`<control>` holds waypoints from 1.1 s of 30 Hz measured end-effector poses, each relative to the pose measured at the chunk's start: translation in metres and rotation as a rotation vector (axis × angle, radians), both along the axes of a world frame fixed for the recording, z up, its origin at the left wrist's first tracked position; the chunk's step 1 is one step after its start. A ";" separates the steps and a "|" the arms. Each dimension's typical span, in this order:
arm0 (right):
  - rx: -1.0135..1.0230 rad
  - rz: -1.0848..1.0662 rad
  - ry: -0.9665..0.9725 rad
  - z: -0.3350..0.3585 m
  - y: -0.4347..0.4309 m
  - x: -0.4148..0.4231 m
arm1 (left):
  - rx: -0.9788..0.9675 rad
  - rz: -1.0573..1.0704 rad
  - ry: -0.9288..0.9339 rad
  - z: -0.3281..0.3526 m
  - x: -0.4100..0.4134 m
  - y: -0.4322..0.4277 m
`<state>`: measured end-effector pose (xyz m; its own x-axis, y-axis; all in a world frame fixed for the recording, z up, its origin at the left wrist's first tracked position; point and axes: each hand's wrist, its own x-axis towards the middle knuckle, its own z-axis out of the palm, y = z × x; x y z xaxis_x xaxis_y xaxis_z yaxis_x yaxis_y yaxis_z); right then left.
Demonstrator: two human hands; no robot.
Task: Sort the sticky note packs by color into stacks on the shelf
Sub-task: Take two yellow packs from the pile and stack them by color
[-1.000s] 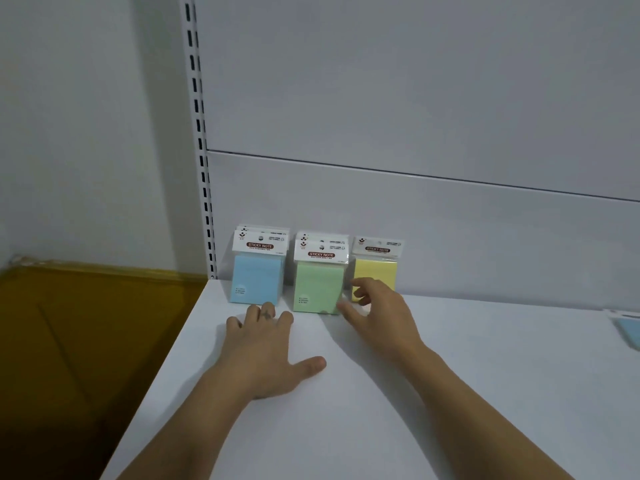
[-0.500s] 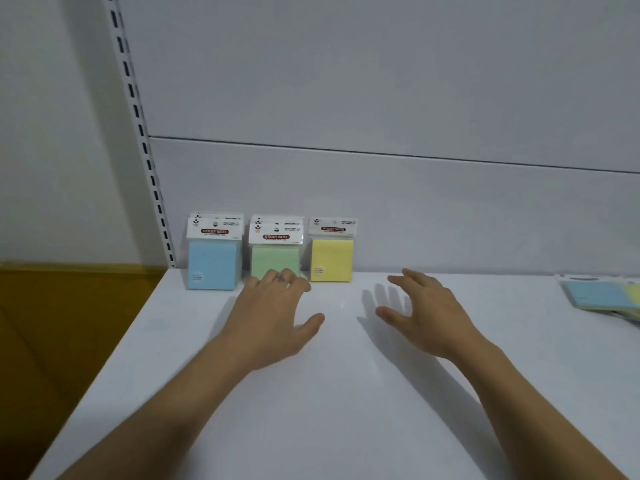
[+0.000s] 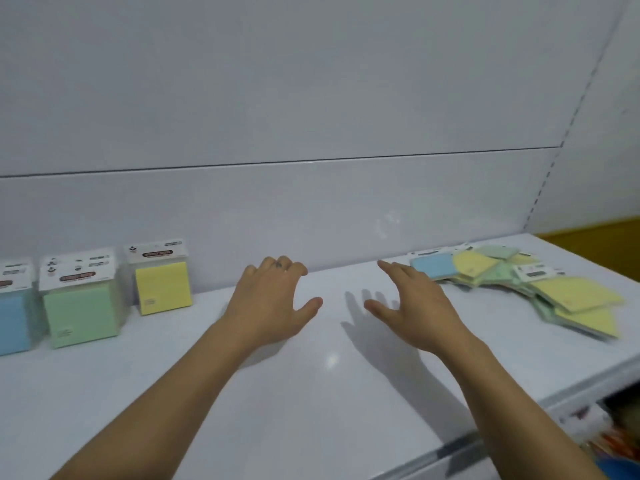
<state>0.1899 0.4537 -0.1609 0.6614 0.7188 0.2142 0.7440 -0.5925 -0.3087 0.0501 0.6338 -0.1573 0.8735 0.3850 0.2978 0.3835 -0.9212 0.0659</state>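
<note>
Hands spread, empty: left hand (image 3: 273, 299), right hand (image 3: 415, 306) over shelf (image 3: 311, 393), right of yellow stack (image 3: 162, 292); green stack (image 3: 81, 317), blue stack (image 3: 14, 323) left of it; mixed pile (image 3: 519, 285) far right.

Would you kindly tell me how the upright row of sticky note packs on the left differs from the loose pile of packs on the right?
The upright row of sticky note packs stands on edge against the grey back panel; the loose pile of packs lies flat, fanned and overlapping. The row is split by colour, blue, green, then yellow; the pile mixes those three colours. Both rest on the white shelf and carry white header cards.
</note>
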 end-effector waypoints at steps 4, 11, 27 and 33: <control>0.051 -0.063 0.010 -0.001 -0.048 0.051 | -0.014 -0.048 0.021 -0.002 0.056 -0.040; 0.083 -0.165 0.004 -0.004 -0.124 0.119 | -0.040 -0.120 0.059 -0.003 0.149 -0.106; 0.079 -0.580 0.132 -0.018 -0.218 0.199 | 0.011 -0.142 0.173 -0.011 0.289 -0.182; 0.012 -0.613 0.152 -0.024 -0.212 0.200 | 0.020 -0.079 0.146 -0.032 0.304 -0.190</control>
<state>0.3895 0.2417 -0.1848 0.9761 0.1973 0.0913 0.2173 -0.8933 -0.3933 0.3542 0.4437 -0.1893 0.9354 0.3088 0.1725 0.3141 -0.9494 -0.0039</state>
